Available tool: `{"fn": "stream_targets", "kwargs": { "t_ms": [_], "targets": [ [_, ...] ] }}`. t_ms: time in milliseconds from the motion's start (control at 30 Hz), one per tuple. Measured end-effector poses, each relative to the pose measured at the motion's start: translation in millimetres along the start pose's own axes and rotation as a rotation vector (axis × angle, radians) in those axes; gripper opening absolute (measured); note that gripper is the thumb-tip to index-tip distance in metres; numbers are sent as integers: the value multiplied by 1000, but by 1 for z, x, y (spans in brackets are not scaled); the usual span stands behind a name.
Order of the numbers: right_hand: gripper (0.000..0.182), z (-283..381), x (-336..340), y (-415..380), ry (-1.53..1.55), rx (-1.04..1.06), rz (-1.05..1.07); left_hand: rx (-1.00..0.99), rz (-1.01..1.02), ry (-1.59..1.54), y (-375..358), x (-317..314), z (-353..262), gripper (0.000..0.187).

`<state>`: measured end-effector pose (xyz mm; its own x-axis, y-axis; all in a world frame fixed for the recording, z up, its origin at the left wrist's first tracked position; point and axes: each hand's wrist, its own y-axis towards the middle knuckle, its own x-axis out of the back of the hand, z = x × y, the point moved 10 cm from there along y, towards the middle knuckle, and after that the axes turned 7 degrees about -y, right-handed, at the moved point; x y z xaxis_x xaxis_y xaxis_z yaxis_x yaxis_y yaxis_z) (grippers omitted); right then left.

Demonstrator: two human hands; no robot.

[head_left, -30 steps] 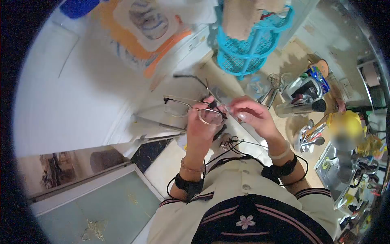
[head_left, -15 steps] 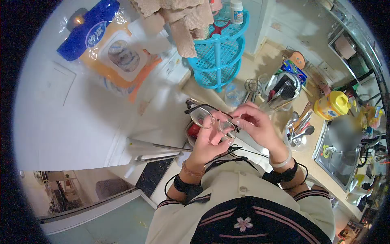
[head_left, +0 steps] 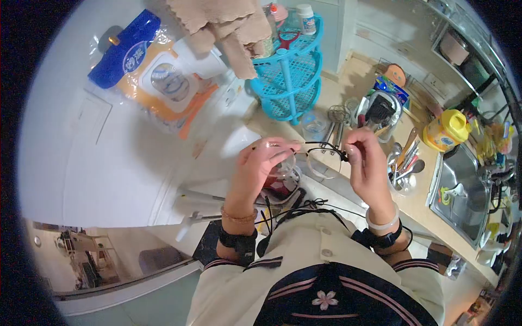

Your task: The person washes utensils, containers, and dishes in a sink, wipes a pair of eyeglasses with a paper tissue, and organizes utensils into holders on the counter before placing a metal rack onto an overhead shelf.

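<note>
A pair of eyeglasses point(head_left: 325, 177) with dark temples and thin pale rims hangs between my two hands, in front of my chest. My left hand point(head_left: 261, 157) has its fingers closed around the left side of the frame, and one lens shows partly below them. On the other side, my right hand point(head_left: 368, 160) pinches the dark temple near the hinge, with thumb and index finger pressed together. The right-hand lens faces me uncovered. Part of the left temple is hidden behind my left fingers.
A blue tiered rack point(head_left: 291, 87) stands beyond my hands, below brown cloths point(head_left: 223, 22). On the right counter are a utensil holder point(head_left: 405, 176), a yellow jug point(head_left: 447, 130) and a metal sink point(head_left: 462, 195). A packet of wipes point(head_left: 163, 81) hangs at upper left.
My hands have moved apart, the left going left and the right going right and slightly down. The glasses have turned, so the right lens is now uncovered between them.
</note>
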<state>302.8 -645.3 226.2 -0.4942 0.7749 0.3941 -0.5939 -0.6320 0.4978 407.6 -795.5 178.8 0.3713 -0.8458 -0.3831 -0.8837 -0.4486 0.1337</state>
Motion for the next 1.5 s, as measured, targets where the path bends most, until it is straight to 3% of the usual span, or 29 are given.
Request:
{"fn": "stream_targets", "kwargs": {
  "t_ms": [33,100,167,200,233,333,400,467,533,567,667,733,833,867,900,933,967,1133,1500],
  "targets": [
    [8,-1,6,-3,78,-7,-30,-14,31,28,-1,-5,-4,30],
    [6,7,18,-4,138,84,-18,-9,96,-223,-3,-12,-7,29],
    [4,13,35,-8,123,117,-55,-113,55,76,-6,2,-17,27],
    [4,19,41,-9,115,135,-75,-175,76,-163,-8,-7,-29,23],
    [6,30,46,-6,318,127,-136,-233,112,-402,-11,-17,-41,20],
    [7,65,61,-11,331,308,-142,-608,137,-218,-34,-40,-94,11],
    [10,80,73,-16,480,355,-272,-852,132,-88,-59,-51,-122,10],
    [14,94,83,-20,554,401,-338,-1003,189,-53,-78,-65,-145,9],
    [16,114,87,-20,699,499,-272,-1063,318,-121,-91,-82,-165,5],
    [17,121,90,-17,752,469,-248,-1040,328,-49,-93,-89,-173,6],
    [14,139,103,-25,706,668,-210,-1018,284,38,-102,-92,-188,9],
    [12,151,108,-25,708,748,-142,-1091,163,-78,-110,-83,-191,26],
    [14,172,114,-24,722,821,-11,-1171,166,-149,-113,-92,-203,25],
    [14,176,108,-26,632,705,-42,-888,315,-29,-98,-108,-206,15],
    [18,180,102,-29,538,589,-61,-604,460,87,-92,-115,-211,17],
    [25,183,96,-33,446,476,-67,-611,475,110,-92,-117,-214,23],
    [22,199,98,-18,351,301,148,-618,489,134,-91,-120,-218,30],
    [22,199,104,-13,417,596,104,-812,521,76,-92,-131,-216,29],
    [23,206,120,-32,574,735,130,-1183,367,-45,-113,-113,-219,28]
  ]
}}
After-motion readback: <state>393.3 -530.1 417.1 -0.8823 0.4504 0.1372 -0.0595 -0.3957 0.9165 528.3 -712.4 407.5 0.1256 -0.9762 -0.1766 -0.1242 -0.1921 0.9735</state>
